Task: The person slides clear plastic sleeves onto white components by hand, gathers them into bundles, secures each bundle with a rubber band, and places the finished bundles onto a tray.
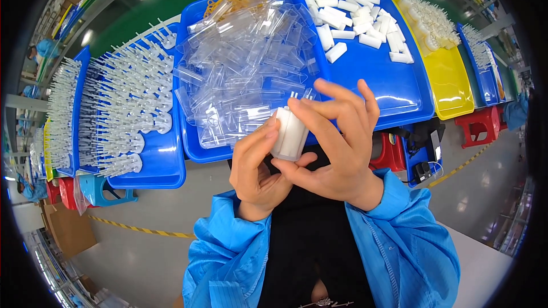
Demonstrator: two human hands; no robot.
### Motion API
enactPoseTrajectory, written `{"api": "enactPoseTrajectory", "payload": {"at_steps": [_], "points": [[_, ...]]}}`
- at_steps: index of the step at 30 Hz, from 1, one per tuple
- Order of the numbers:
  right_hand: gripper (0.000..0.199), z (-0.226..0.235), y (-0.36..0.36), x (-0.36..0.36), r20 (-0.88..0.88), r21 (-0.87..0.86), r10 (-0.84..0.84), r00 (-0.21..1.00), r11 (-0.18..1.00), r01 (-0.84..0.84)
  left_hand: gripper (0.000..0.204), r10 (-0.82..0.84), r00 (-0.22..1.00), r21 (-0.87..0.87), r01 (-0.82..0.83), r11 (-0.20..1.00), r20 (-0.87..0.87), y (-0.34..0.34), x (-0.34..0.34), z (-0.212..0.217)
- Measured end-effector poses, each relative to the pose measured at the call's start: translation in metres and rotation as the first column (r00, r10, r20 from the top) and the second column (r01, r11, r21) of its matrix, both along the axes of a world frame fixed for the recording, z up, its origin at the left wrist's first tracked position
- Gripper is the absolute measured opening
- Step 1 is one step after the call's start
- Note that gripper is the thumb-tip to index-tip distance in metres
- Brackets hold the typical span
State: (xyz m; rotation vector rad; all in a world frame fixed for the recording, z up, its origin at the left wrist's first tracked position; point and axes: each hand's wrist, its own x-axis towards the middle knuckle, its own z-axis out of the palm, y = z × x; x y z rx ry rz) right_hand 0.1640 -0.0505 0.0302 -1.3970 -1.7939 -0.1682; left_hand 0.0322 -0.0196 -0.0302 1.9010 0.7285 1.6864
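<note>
In front of my chest I hold a small white block piece in a transparent plastic casing [290, 137], upright, with short pale prongs at its top. My left hand [257, 168] pinches its left side between closed fingers. My right hand [342, 142] grips it from the right, forefinger at the top and thumb near the bottom edge; its other fingers are lifted. Just beyond my hands lies a blue tray [191, 137] heaped with transparent plastic sleeves [245, 63]. To its right, a second blue tray [394, 94] carries loose white blocks [359, 17].
At the left, blue trays [165, 165] hold many white stemmed parts [128, 91]. Tan rubber bands [240, 0] lie behind the sleeves. A yellow tray [456, 91] bears pale small parts [428, 20]. Red stools [478, 127] and a teal stool [103, 188] stand below.
</note>
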Motion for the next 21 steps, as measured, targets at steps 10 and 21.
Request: {"api": "enactPoseTrajectory", "payload": {"at_steps": [10, 21], "points": [[0.066, 0.009, 0.002, 0.008, -0.15, -0.133, 0.071, 0.986, 0.987, -0.091, 0.055, -0.084, 0.995, -0.027, 0.085, 0.996, 0.048, 0.002, -0.006, 0.006], [0.033, 0.002, 0.01, 0.046, -0.473, 0.011, 0.401, 0.784, 0.893, -0.45, 0.042, -0.437, 0.789, -0.27, 0.575, 0.772, 0.431, 0.002, -0.025, 0.018]]}}
